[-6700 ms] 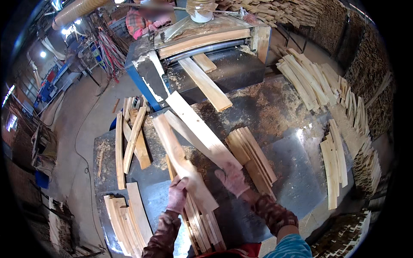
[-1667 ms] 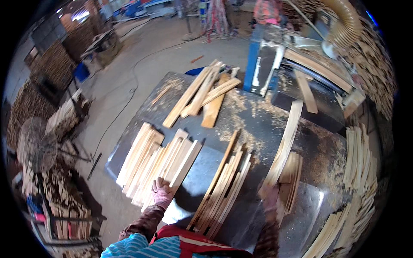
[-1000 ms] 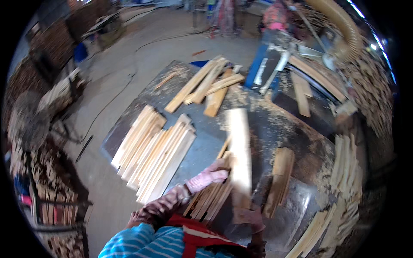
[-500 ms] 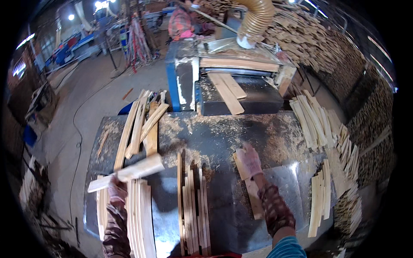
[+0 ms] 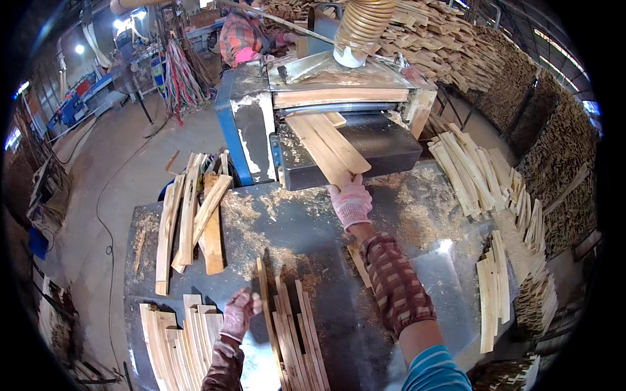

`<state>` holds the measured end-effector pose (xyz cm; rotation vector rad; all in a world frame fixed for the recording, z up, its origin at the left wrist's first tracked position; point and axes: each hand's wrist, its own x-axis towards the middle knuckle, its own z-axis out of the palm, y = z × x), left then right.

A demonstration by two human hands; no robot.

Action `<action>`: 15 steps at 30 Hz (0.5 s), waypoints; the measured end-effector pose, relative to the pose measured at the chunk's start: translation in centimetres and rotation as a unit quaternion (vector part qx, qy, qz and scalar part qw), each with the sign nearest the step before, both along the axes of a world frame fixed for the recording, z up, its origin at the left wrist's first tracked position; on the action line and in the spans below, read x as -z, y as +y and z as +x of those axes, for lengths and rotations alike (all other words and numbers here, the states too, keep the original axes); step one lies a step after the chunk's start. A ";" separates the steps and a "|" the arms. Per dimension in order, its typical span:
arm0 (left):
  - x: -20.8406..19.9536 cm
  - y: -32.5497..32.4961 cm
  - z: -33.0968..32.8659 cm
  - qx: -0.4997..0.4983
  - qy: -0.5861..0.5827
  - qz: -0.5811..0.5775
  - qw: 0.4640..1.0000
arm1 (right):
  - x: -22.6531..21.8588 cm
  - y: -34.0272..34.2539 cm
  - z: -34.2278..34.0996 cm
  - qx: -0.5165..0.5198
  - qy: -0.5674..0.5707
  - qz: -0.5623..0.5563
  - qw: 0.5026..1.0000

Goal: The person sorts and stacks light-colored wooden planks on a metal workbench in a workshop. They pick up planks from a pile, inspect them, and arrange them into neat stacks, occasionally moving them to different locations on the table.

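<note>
My right hand [image 5: 352, 202], in a pinkish knit glove, grips the near end of a wooden board [image 5: 323, 150]. The board's far end lies at the slot of a planer machine [image 5: 352, 98], on its dark bed. Alongside it lies a second board [image 5: 344, 151], with a shorter end of wood showing behind. My left hand [image 5: 240, 314], gloved too, is loosely bent with nothing visible in it. It hovers between a stack of pale boards [image 5: 199, 335] and a row of narrow strips [image 5: 293, 332]. Under my right forearm a board [image 5: 358, 260] is partly hidden.
Several rough boards [image 5: 189, 221] lie at the table's far left. More boards line the right side [image 5: 492, 293], with stacks [image 5: 466, 173] beyond. Wood shavings cover parts of the dark metal table [image 5: 293, 215]. Behind the machine, a person [image 5: 244, 39] stands near a ribbed hose [image 5: 365, 29].
My left hand has let go of a board, now on the left stack, and moved right. My right hand has left the board on the table and reached forward to grip one at the machine.
</note>
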<state>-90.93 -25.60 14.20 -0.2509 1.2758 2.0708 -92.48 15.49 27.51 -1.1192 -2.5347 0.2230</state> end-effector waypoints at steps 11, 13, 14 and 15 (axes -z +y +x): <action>-8.8 12.4 -5.2 0.122 0.128 -0.025 0.984 | -6.2 1.0 2.6 -0.119 0.005 0.003 0.993; -11.5 18.9 -5.9 0.154 0.136 -0.014 0.979 | -4.8 5.1 2.9 -0.079 0.013 0.100 0.992; -12.2 21.8 -6.5 0.182 0.138 0.001 0.973 | -4.3 6.7 2.8 -0.062 0.018 0.147 0.987; -12.0 23.7 -8.1 0.205 0.109 0.030 0.972 | -4.5 6.0 2.4 -0.061 -0.045 0.034 0.997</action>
